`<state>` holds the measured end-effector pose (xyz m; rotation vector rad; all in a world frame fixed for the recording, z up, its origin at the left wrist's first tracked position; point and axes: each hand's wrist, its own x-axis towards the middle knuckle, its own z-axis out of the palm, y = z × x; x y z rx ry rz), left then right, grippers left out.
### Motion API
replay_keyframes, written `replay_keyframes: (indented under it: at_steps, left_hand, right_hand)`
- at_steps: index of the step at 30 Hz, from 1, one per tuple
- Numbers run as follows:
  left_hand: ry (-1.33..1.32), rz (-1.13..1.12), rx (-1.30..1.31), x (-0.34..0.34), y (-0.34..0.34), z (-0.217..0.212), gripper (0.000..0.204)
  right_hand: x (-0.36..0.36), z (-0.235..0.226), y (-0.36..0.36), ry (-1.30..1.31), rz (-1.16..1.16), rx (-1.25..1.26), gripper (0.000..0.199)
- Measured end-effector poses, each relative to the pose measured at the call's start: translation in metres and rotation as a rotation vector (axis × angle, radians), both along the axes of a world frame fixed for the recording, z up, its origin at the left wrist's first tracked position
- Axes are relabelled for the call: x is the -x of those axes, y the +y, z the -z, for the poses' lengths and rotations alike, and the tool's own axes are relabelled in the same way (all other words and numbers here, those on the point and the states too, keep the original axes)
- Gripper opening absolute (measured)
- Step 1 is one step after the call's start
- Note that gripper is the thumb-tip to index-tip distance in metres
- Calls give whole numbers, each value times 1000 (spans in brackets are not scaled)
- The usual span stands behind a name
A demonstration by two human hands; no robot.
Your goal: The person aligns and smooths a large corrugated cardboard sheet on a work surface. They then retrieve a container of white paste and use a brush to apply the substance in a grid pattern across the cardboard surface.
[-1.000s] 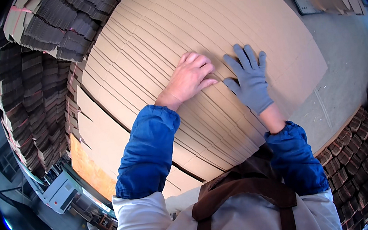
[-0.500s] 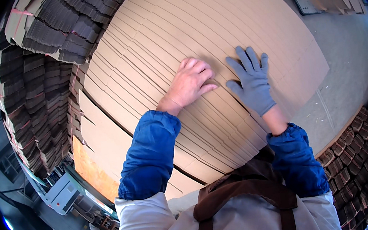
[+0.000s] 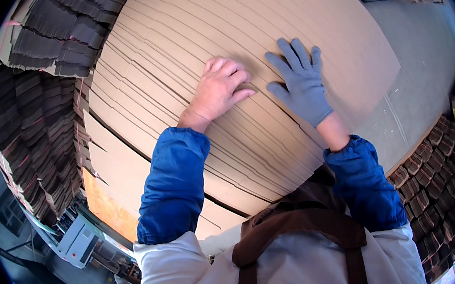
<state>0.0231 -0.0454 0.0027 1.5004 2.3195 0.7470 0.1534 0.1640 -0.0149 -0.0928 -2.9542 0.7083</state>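
Since a moment ago both hands have barely shifted on the fanned cardboard sheets (image 3: 185, 62). My bare left hand (image 3: 220, 88) rests with fingers curled, gripping nothing; my gloved right hand (image 3: 300, 85), just beside it, lies flat and spread. Stacked cardboard bundles (image 3: 35, 124) stand beyond my left hand, grey concrete floor (image 3: 427, 74) beyond my right.
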Motion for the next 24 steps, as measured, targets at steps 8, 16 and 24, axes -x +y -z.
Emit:
replay_keyframes:
  at_steps: [8,16,24]
  left_hand:
    - [8,-12,-18,-1,0,2,31]
    - [17,2,-9,0,-1,0,30]
    - [3,-3,2,-2,-3,2,32]
  right_hand:
    - [2,-2,1,-14,-8,-11,59]
    - [1,0,1,-6,-3,0,60]
    - [-3,2,0,9,-6,0,59]
